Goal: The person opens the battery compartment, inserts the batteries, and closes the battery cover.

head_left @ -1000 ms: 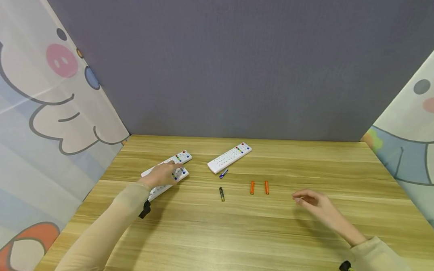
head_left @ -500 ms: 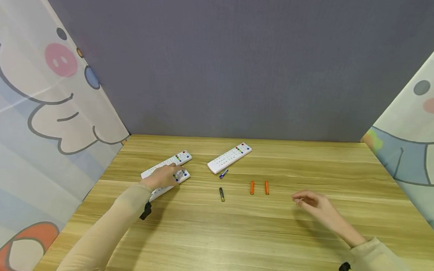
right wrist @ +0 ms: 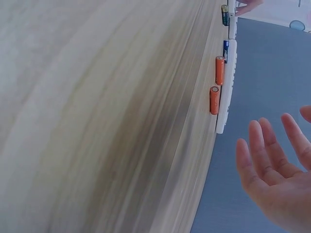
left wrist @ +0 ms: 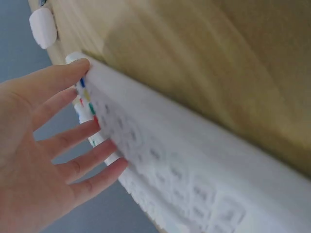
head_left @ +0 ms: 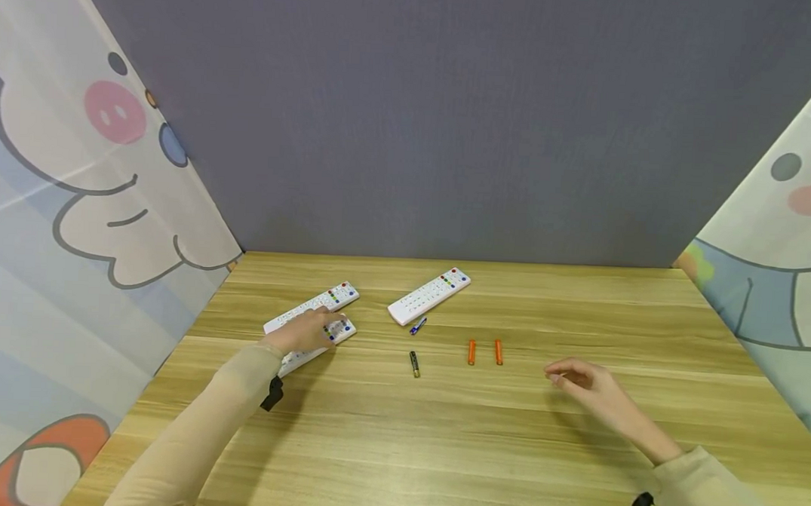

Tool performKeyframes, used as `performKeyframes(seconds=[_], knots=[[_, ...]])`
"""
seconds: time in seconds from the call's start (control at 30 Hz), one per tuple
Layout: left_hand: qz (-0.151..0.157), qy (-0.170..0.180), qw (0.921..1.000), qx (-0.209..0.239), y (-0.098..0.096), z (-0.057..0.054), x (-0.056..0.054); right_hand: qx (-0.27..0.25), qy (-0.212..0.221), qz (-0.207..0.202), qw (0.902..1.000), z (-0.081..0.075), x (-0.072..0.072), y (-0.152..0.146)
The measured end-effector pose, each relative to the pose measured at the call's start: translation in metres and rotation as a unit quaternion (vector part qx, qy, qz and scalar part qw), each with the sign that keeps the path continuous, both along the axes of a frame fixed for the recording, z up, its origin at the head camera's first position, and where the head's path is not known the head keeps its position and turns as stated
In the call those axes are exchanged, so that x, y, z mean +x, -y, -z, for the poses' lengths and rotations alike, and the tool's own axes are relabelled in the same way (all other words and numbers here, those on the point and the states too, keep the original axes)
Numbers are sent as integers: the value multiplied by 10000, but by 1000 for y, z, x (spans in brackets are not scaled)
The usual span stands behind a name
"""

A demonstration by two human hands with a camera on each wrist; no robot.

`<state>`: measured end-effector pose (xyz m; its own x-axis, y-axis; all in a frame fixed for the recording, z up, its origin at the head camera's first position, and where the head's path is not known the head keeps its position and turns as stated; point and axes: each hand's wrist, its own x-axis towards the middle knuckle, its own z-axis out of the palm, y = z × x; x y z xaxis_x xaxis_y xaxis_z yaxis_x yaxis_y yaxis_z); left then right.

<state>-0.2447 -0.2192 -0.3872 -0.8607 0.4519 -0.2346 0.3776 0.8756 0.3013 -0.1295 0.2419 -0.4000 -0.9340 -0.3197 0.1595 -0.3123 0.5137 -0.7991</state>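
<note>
My left hand (head_left: 300, 331) lies over the nearer of two white remote controls (head_left: 342, 329) on the left of the table. In the left wrist view its thumb touches the edge near the remote's end, and the loosely straight fingers reach over the buttons. Just behind is a second white remote (head_left: 332, 296), close alongside. My right hand (head_left: 593, 388) hovers above the table on the right, holding nothing, its fingers relaxed. Nearest to it are two orange batteries (head_left: 499, 353). Farther left lie a black battery (head_left: 414, 363) and a blue-and-white battery (head_left: 418, 326).
A third white remote (head_left: 429, 295) lies slanted at the back middle, right behind the blue-and-white battery. A dark grey partition (head_left: 411, 125) rises at the wooden table's (head_left: 438, 451) back edge. Printed cartoon curtains (head_left: 31, 267) flank both sides.
The nearer remote under my left hand has shifted very slightly to the right, with the hand. The right hand and the batteries have stayed in place.
</note>
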Motion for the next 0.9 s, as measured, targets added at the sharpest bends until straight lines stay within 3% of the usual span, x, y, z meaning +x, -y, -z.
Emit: performKeyframes(seconds=[0.33,0.53,0.73,0.9], knots=[[-125,-158,9988,440,12,-10,-15,-79,37,-22,10000,-1,0,0],[-154,-342,9973,637,19,-7,-25,-72,75,-11,9999,1,-1,0],[-488,-421,9963,576,23,-5,-30,-126,35,-26,9999,2,0,-1],[-465,-622,9953,587,25,-2,-34,-161,67,-59,9998,4,0,-1]])
